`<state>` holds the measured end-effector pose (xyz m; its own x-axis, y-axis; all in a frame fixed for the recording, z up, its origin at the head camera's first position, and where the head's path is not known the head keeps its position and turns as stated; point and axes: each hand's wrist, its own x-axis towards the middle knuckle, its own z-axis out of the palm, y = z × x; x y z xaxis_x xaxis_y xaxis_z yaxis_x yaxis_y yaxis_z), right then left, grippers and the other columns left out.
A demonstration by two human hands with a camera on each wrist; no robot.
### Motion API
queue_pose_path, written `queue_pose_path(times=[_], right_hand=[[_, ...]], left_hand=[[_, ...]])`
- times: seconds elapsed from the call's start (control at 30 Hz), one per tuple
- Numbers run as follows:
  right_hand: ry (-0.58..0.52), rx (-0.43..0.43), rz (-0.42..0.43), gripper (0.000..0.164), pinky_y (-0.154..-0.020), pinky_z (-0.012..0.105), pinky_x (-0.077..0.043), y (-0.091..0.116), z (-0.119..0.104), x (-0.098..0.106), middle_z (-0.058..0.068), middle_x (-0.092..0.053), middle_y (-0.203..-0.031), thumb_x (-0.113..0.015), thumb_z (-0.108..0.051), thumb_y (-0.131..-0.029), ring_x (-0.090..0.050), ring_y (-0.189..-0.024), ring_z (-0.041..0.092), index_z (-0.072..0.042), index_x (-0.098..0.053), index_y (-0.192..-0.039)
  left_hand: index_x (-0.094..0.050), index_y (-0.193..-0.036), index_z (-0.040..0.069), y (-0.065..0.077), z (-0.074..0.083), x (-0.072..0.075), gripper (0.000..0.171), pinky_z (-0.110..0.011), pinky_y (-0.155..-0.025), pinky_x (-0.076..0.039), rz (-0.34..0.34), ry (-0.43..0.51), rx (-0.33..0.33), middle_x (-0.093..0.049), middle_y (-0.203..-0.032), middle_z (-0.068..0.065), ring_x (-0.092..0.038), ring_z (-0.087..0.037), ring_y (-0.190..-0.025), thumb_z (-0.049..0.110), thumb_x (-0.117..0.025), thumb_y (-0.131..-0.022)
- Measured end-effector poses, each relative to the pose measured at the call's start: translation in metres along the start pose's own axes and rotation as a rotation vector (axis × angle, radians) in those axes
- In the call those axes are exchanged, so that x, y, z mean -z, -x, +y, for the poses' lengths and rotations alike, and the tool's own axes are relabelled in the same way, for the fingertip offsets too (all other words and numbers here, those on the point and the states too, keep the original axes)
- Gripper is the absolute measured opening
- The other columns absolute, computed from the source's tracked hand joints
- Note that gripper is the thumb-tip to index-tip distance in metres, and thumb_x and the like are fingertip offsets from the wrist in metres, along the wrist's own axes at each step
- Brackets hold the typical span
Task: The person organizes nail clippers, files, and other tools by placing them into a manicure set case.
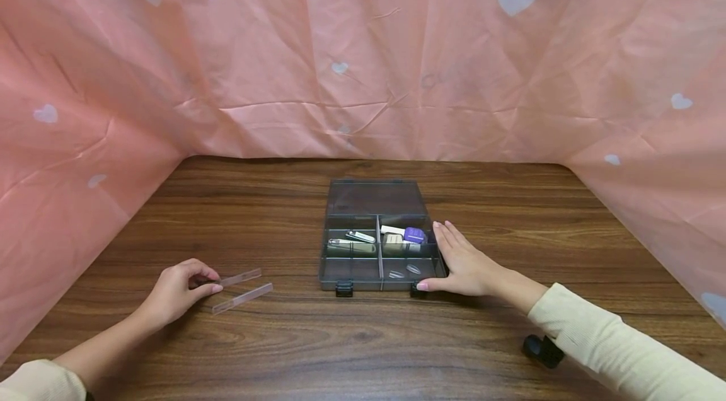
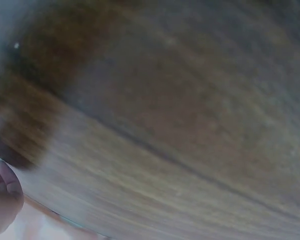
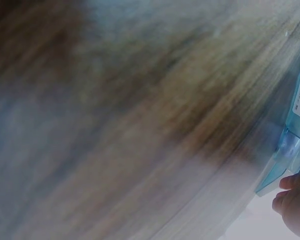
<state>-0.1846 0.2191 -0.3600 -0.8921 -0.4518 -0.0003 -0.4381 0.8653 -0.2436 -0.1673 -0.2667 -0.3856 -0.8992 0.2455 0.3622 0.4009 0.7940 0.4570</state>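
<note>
A dark see-through compartment box point(image 1: 351, 272) lies on the wooden table with its lid point(image 1: 374, 198) swung back. Inside are nail clippers point(image 1: 351, 247), a smaller nail clipper point(image 1: 360, 236), a purple-labelled bottle point(image 1: 415, 235), a cream-labelled bottle point(image 1: 394, 239) and two small clear nail-tip-like pieces point(image 1: 413, 269). My right hand point(image 1: 467, 265) rests along the box's right side, fingers straight, thumb at the front right latch. Off to the left, my left hand point(image 1: 176, 290) pinches the near end of a clear plastic strip point(image 1: 241, 277). A second clear strip point(image 1: 242, 299) lies just in front of it.
Pink cloth point(image 1: 363, 73) with pale hearts encloses the table point(image 1: 363, 350) at the back and sides. A black device point(image 1: 542, 350) sits under the right sleeve. In the right wrist view, the box's side point(image 3: 295, 125) carries a white label.
</note>
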Motion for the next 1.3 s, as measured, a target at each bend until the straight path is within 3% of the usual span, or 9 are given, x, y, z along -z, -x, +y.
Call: queue_pose_path(times=[0.4,0.83,1.07,1.3], right_hand=[[0.01,0.0,0.001,0.113,-0.114,0.053,-0.017,0.0,0.0,0.0,0.03,-0.014,-0.15,-0.059,-0.066,-0.075,-0.01,-0.14,0.044,0.013,-0.014,-0.143],[0.013,0.001,0.014,0.114,-0.113,0.053,-0.018,0.0,0.001,-0.002,0.03,-0.016,-0.15,-0.059,-0.067,-0.075,-0.011,-0.14,0.045,0.013,-0.015,-0.142],[0.016,0.013,0.034,0.113,-0.113,0.053,-0.018,-0.001,0.001,-0.002,0.032,-0.019,-0.148,-0.061,-0.065,-0.074,-0.013,-0.139,0.046,0.015,-0.017,-0.141],[0.015,0.012,0.03,0.114,-0.113,0.053,-0.018,-0.001,0.001,-0.001,0.032,-0.018,-0.148,-0.061,-0.066,-0.074,-0.013,-0.139,0.045,0.015,-0.017,-0.141]], left_hand=[[-0.067,-0.079,0.004,-0.005,0.002,-0.004,0.012,-0.018,-0.054,-0.048,0.039,0.018,-0.045,-0.066,-0.074,0.0,-0.05,0.009,-0.065,0.0,-0.075,-0.071],[-0.069,-0.077,0.008,-0.008,0.008,-0.009,0.013,-0.02,-0.057,-0.047,0.11,-0.027,-0.122,-0.066,-0.076,0.002,-0.052,0.007,-0.07,-0.001,-0.075,-0.069],[-0.069,-0.076,0.008,-0.013,0.013,-0.011,0.016,-0.013,-0.057,-0.042,0.166,0.012,-0.193,-0.066,-0.075,0.002,-0.052,0.007,-0.068,-0.003,-0.076,-0.067],[-0.07,-0.078,0.007,-0.019,0.023,-0.013,0.015,-0.009,-0.059,-0.042,0.165,0.069,-0.192,-0.067,-0.076,0.001,-0.053,0.007,-0.071,-0.003,-0.075,-0.068]])
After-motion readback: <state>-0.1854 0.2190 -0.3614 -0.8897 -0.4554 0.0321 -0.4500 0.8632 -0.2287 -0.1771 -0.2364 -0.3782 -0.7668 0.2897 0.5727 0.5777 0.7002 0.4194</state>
